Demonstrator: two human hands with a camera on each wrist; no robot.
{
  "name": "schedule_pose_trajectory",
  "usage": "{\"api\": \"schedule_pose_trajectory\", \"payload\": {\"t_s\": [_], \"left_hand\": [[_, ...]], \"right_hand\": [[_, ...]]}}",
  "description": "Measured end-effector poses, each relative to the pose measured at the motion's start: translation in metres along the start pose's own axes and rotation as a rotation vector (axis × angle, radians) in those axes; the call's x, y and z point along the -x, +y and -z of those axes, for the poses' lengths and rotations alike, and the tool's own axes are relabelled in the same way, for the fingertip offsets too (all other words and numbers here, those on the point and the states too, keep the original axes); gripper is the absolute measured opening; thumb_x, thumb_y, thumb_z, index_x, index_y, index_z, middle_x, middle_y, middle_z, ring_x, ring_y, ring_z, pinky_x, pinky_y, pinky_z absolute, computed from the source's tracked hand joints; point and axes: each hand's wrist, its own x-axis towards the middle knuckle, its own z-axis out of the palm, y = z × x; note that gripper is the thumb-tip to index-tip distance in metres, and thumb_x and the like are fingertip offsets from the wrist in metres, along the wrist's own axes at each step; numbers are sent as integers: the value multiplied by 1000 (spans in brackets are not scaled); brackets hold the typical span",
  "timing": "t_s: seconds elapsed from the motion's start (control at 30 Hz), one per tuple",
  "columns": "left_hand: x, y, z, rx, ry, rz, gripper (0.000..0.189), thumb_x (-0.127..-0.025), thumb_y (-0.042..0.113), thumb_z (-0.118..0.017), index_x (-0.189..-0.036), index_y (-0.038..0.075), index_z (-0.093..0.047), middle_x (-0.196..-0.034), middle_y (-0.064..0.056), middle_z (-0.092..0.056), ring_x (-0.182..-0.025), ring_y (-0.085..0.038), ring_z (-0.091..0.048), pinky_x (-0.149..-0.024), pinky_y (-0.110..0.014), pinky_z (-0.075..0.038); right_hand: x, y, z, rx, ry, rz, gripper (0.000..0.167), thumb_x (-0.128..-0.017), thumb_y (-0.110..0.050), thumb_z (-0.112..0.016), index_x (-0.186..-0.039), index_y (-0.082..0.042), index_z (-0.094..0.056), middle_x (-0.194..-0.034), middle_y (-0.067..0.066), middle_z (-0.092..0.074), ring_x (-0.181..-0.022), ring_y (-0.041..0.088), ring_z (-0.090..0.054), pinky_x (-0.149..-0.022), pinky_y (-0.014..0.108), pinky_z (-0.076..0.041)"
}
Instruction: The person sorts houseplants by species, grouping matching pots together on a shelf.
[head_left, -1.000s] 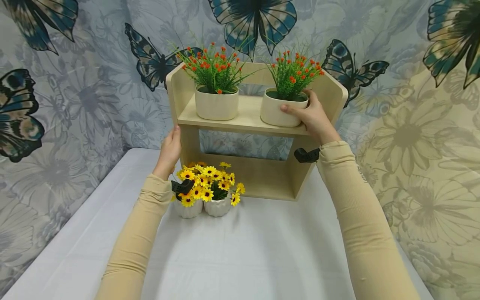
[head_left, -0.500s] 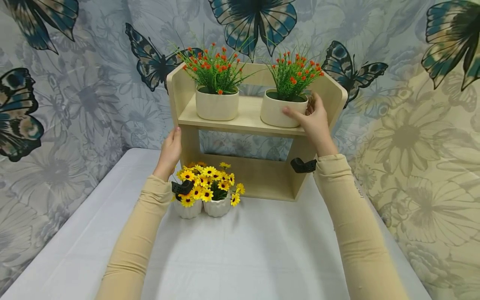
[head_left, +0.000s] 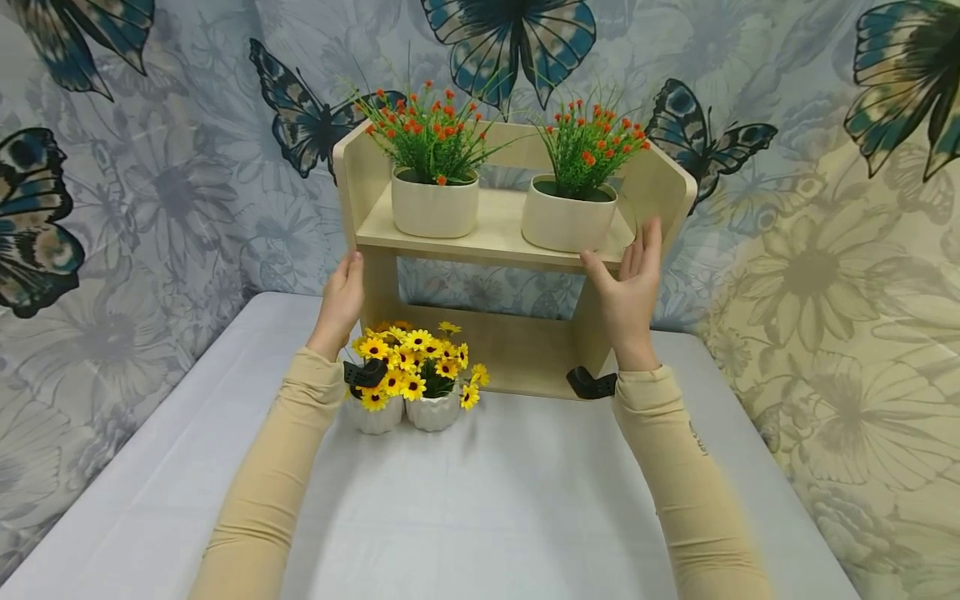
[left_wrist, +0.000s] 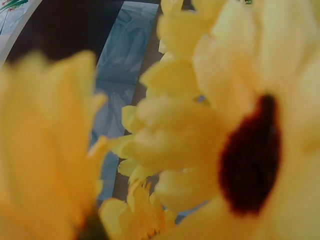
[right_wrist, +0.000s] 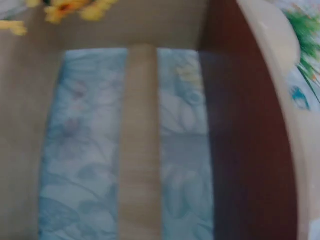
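A wooden shelf unit (head_left: 498,218) stands on the white-covered worktop (head_left: 480,517), between the person's two hands. The left hand (head_left: 337,308) lies against the front edge of its left side panel, just below the level of the upper board; the thumb shows at the edge, but how far the fingers wrap round the panel cannot be told. The right hand (head_left: 632,304) is in front of the right side panel, holding nothing, its fingers extended upward and its thumb spread well away from them. That thumb tip reaches the front edge of the upper board, just below the right oval pot (head_left: 567,223); whether it touches the wood cannot be told. This pot stands upright on the upper board, its green stems topped with orange-red blooms, near the right hand and well apart from the left. A matching left oval pot (head_left: 433,208) stands on the same board, with a gap between the two. Two small white pots (head_left: 433,412) of yellow flowers (head_left: 416,342) stand side by side on the worktop, before the lower left of the unit and close to the left wrist; blurred petals fill much of the left wrist view. The right wrist view looks into the lower compartment.
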Motion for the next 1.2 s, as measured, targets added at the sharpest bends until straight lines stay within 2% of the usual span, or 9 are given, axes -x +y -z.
{"api": "schedule_pose_trajectory", "payload": {"t_s": [0.1, 0.2, 0.47, 0.73, 0.9, 1.03, 1.2], "left_hand": [[0, 0, 0, -1, -3, -2, 73, -96, 56, -22, -149, 7, -9, -152, -14, -11, -137, -28, -12, -110, -43, -14], [0, 1, -1, -1, -8, 4, 76, -95, 58, -23, -149, 7, -8, -153, -13, -11, -137, -28, -11, -110, -43, -13], [-2, 2, 0, -10, -3, 16, 76, -95, 58, -22, -149, 7, -6, -153, -13, -9, -137, -28, -10, -110, -41, -11], [-3, 1, 0, -27, 8, 34, 74, -95, 58, -22, -150, 9, -9, -153, -13, -12, -137, -28, -12, -110, -42, -13], [-2, 0, 1, -30, 8, 41, 73, -96, 56, -22, -150, 8, -9, -152, -13, -12, -137, -28, -12, -110, -42, -14], [-2, -1, 1, -30, 1, 35, 75, -96, 57, -22, -150, 8, -8, -153, -13, -11, -137, -28, -12, -110, -42, -13], [-2, -1, 1, -20, -13, 31, 75, -95, 57, -22, -150, 8, -7, -153, -12, -9, -137, -27, -10, -110, -42, -13]], "right_hand": [[16, 8, -1, 0, 3, 88, 91, -81, 7, -65, -144, 9, -1, -152, 21, 0, -139, 18, -7, -110, 29, -11], [30, 15, -2, 14, -15, 129, 90, -80, 9, -65, -143, 11, -1, -151, 23, -1, -139, 20, -8, -111, 33, -11], [59, 26, -5, -48, -74, 100, 94, -78, 10, -67, -145, 8, -1, -152, 19, -3, -139, 21, -7, -111, 34, -11], [97, 49, -9, -48, -138, -24, 95, -79, 12, -66, -146, 2, 0, -153, 14, -3, -139, 25, -5, -111, 40, -10], [122, 62, -14, -33, -230, -144, 93, -80, 14, -64, -146, 1, -1, -153, 13, -2, -139, 22, -5, -111, 38, -12], [139, 70, -19, 8, -312, -262, 93, -81, 7, -67, -147, -1, -1, -153, 10, -2, -139, 21, -6, -110, 35, -14], [154, 75, -25, 70, -411, -357, 96, -81, -1, -70, -147, -2, -1, -153, 10, -3, -139, 20, -6, -110, 35, -14]]}}
